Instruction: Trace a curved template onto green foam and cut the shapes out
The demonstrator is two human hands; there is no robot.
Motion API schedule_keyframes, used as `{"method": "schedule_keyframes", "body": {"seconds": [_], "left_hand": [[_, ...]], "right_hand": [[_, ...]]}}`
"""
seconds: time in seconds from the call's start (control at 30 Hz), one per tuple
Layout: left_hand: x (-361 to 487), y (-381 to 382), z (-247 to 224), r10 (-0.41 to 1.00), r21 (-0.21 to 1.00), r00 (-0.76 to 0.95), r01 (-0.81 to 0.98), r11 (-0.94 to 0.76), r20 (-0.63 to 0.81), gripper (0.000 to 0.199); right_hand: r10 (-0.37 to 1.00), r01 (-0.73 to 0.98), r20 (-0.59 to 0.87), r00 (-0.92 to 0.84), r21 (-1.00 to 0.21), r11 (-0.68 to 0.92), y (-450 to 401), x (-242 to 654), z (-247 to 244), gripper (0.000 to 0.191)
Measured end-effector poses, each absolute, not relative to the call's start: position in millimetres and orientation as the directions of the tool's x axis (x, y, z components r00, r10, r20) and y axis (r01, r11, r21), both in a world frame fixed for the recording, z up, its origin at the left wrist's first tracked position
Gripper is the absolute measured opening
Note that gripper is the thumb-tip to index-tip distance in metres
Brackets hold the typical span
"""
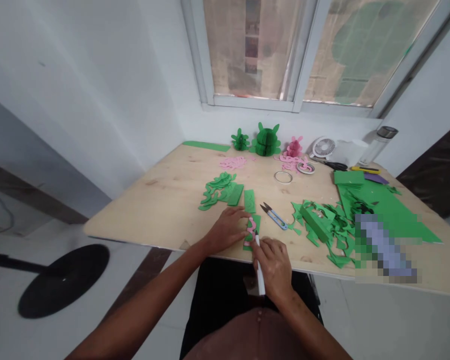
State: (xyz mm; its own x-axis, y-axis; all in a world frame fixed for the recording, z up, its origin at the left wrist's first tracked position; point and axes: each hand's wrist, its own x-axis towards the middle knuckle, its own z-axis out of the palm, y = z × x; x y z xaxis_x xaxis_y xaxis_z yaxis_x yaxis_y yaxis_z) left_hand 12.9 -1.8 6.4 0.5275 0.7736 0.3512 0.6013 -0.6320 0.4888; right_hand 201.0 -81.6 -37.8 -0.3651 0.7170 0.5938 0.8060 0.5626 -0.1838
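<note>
Green sheet (253, 231) at table's near edge (142, 240): left hand (227, 229) flat, pinning it; right hand (273, 267) gripping white pen (260, 270); snips (273, 216) just beyond; bare wood leftward.

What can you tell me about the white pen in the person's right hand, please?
The white pen is a slim, plain stick, plastic by its look. The right hand grips it near the tip, the rear end pointing back toward the person's body. Its tip meets a pink cut-out lying on a green paper strip by the near edge of the wooden table, where the left hand presses down.
</note>
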Motion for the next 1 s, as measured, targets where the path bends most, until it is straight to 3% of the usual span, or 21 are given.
{"method": "schedule_keyframes", "body": {"seconds": [0.17, 0.53, 1.0], "left_hand": [[6, 0, 9, 0.769, 0.504, 0.579, 0.595, -0.626, 0.271, 0.055], [1, 16, 3, 0.708, 0.549, 0.672, 0.515, -0.658, 0.219, 0.053], [-1, 19, 1, 0.700, 0.579, 0.663, 0.472, -0.665, 0.264, 0.060]], "right_hand": [[0.729, 0.788, 0.579, -0.366, -0.223, 0.573, -83, 201, -35, 0.036], [0.709, 0.795, 0.584, -0.394, -0.171, 0.583, -80, 201, -40, 0.036], [0.731, 0.811, 0.554, -0.397, -0.160, 0.562, -80, 198, -36, 0.036]]}}
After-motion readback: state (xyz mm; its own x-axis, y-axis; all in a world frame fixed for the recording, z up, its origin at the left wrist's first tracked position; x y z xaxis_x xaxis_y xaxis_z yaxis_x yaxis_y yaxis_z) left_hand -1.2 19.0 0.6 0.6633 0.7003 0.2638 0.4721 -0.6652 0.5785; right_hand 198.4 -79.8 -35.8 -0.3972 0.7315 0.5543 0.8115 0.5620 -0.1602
